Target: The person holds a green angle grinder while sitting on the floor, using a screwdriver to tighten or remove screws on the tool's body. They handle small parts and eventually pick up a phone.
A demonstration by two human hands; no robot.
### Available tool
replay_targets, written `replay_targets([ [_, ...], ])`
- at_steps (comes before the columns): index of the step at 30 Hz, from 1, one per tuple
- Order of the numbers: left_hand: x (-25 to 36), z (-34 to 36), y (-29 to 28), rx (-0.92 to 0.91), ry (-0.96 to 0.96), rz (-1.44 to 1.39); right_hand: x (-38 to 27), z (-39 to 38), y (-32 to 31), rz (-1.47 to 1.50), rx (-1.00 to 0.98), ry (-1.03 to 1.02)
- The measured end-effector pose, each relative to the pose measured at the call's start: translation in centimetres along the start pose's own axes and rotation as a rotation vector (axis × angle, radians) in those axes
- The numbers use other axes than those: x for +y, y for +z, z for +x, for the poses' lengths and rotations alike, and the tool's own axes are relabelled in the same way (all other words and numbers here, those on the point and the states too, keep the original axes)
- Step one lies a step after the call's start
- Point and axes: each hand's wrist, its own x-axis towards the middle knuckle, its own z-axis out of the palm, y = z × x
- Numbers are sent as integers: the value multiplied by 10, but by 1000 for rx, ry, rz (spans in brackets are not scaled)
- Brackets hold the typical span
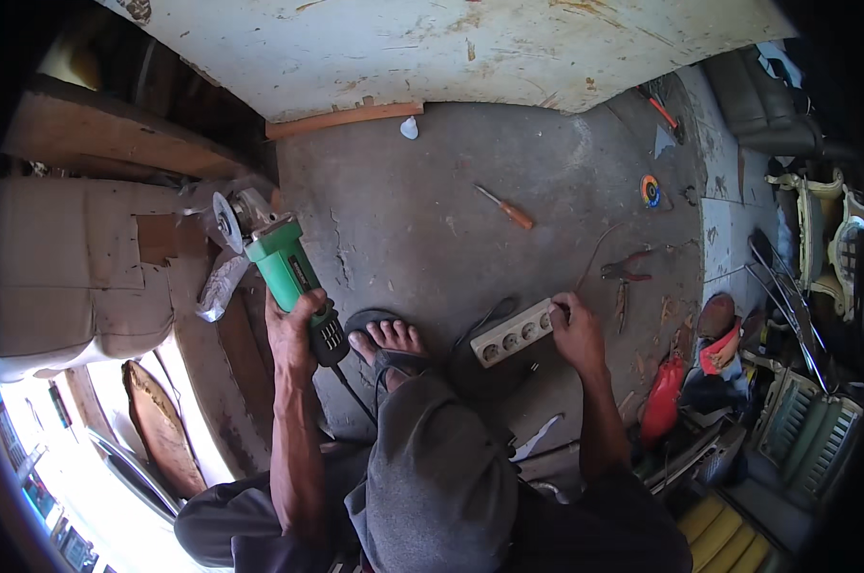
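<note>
My left hand (293,329) is wrapped round the body of a green angle grinder (284,263), held up at the left. Its thin disc (227,222) points up and to the left, and a dark cord (355,393) trails from its rear end. At the right, my right hand (577,329) has its fingers curled on the far end of a pale power strip (510,341) with a row of round sockets. The strip lies slanted near the floor, and my fingers hide its right end.
On the grey floor lie a screwdriver (506,207), red-handled pliers (627,267) and a round coloured disc (650,191). A sandalled foot (389,339) stands between my hands. A scuffed white panel (451,53) bounds the far side. Red cloth (663,401) and metal parts crowd the right.
</note>
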Motion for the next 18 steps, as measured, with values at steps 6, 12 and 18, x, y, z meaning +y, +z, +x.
replay_targets([
  [6, -5, -2, 9, -94, -85, -77, -14, -28, 25, 20, -150, 105],
  [12, -6, -7, 13, -103, -135, -106, -9, -57, 41, -311, -726, 665],
  [18, -18, -2, 23, -111, -182, -139, 86, -151, 132, 82, 11, 598],
])
